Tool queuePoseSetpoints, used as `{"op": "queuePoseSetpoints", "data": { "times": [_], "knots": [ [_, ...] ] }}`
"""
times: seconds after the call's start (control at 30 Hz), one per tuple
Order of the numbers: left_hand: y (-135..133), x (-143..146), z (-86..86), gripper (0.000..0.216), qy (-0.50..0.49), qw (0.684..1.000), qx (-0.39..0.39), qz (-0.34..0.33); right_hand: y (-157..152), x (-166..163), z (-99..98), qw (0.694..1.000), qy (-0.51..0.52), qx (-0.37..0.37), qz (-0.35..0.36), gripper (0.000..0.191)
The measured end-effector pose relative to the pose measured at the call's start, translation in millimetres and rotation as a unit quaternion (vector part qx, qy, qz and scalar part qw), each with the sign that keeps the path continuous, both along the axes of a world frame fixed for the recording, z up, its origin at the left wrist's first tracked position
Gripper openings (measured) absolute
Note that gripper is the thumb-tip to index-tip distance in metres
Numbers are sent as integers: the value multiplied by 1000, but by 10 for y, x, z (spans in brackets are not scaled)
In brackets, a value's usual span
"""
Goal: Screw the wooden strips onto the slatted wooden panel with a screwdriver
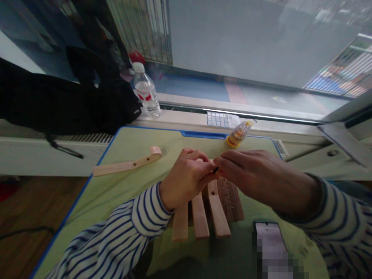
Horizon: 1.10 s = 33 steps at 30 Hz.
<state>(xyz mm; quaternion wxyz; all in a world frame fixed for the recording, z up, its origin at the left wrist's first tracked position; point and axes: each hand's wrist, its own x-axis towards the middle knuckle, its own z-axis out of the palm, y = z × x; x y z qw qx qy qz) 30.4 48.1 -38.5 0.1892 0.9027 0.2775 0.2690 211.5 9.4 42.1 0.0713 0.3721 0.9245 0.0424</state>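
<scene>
My left hand (pixel 188 176) and my right hand (pixel 255 176) meet over a wooden assembly, both with fingers pinched closed. Between their fingertips shows a small dark piece (pixel 215 169), too small to name. Under the hands, several pale wooden strips (pixel 219 217) lie side by side, their near ends toward me; one has a dark hole. Beside them is a darker brown wooden block (pixel 232 201) with rows of small holes. My hands hide the far part of the assembly. Off to the left on the table lies a loose wooden strip (pixel 122 166) with two holes and a raised rounded end.
The green table (pixel 116 201) has a blue rim. A clear container with a yellow base (pixel 238 133) stands at its back edge. A phone (pixel 270 240) lies near right. On the sill are a water bottle (pixel 147 93), a black bag (pixel 101 89) and a gridded sheet (pixel 217 119).
</scene>
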Motion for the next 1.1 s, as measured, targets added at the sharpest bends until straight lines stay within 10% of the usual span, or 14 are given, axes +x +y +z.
{"op": "queuePoseSetpoints", "data": {
  "times": [0.43,1.1],
  "knots": [
    [-179,51,-103,26,-59,985,98,130,14,24,5,999,38,2,-6,13],
    [-70,22,-121,22,-42,992,79,94,37,45,104,997,61,-44,-12,20]
  ]
}}
